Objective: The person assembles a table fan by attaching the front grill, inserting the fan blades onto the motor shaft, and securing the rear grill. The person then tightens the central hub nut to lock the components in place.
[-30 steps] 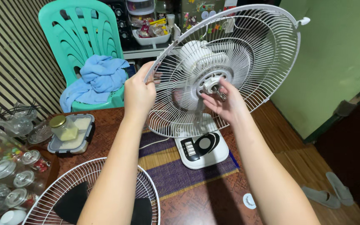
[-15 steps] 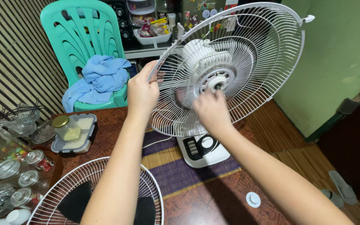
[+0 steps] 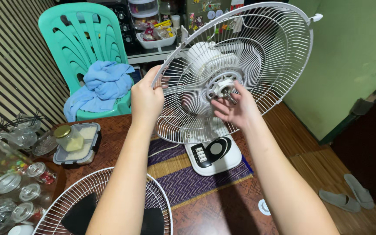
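Note:
A white table fan stands on a purple striped mat [image 3: 196, 178], its base [image 3: 214, 154] facing me. My left hand [image 3: 146, 100] grips the left rim of the rear wire guard [image 3: 266, 56]. At the hub, my right hand [image 3: 236, 109] is palm up, its fingers closed around the white plastic guard nut [image 3: 223, 87] on the metal motor shaft. No blade is mounted on the fan. The detached front guard [image 3: 109, 204] with its black centre lies flat on the table at lower left.
A teal plastic chair [image 3: 88, 48] holds a blue cloth [image 3: 103, 82] behind the table. Glass jars [image 3: 18, 191] and a lidded container [image 3: 77, 143] crowd the left. A small white cap [image 3: 264, 206] lies on the wooden table. Grey slippers [image 3: 347, 196] are on the floor to the right.
My right hand turned at the hub: palm up, then knuckles up over the nut, now palm up again. The left hand kept its hold on the guard rim.

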